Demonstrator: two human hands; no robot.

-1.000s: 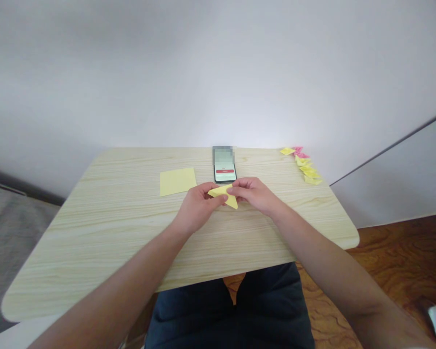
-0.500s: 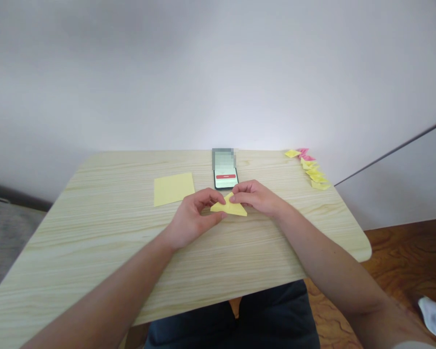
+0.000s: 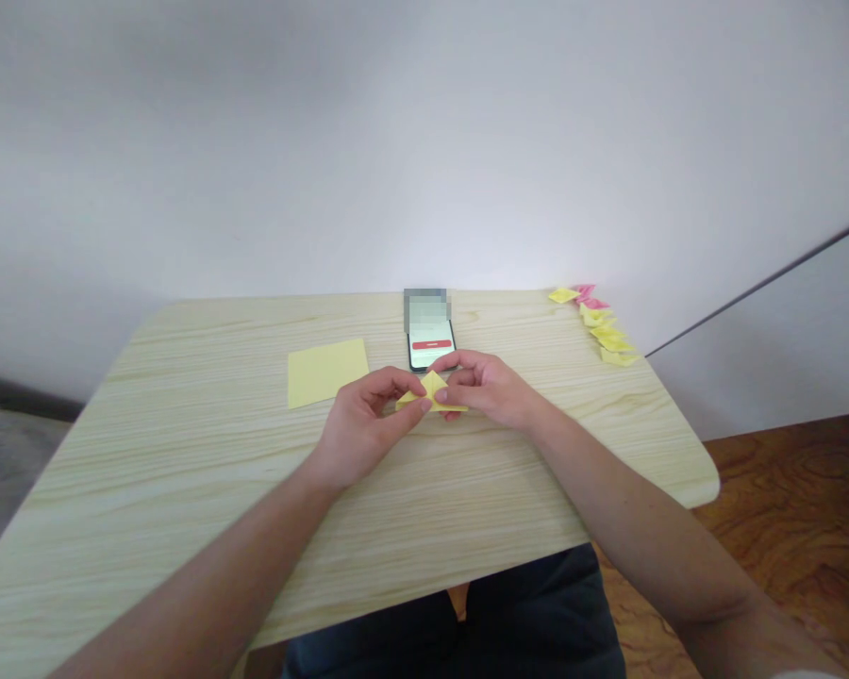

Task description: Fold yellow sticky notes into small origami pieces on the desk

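Note:
A small folded yellow paper [image 3: 430, 392] lies between both hands near the middle of the wooden table [image 3: 184, 490]. My left hand [image 3: 364, 426] pinches its left side, thumb and fingers closed on it. My right hand [image 3: 486, 387] pinches the right side and top of the same paper. A flat yellow square sheet [image 3: 326, 372] rests on the table to the left of my hands. A phone [image 3: 430, 339] with a lit screen lies just beyond my fingers.
Several folded yellow and pink paper pieces [image 3: 601, 326] are lined up at the table's far right corner. A pale wall stands behind the table. Wooden floor [image 3: 785, 509] shows to the right, and my dark trousers [image 3: 509, 622] below the near edge.
The yellow paper went from a long tilted shape to a flat triangle, then to a smaller folded shape. Both hands stayed on it and drew slightly closer together.

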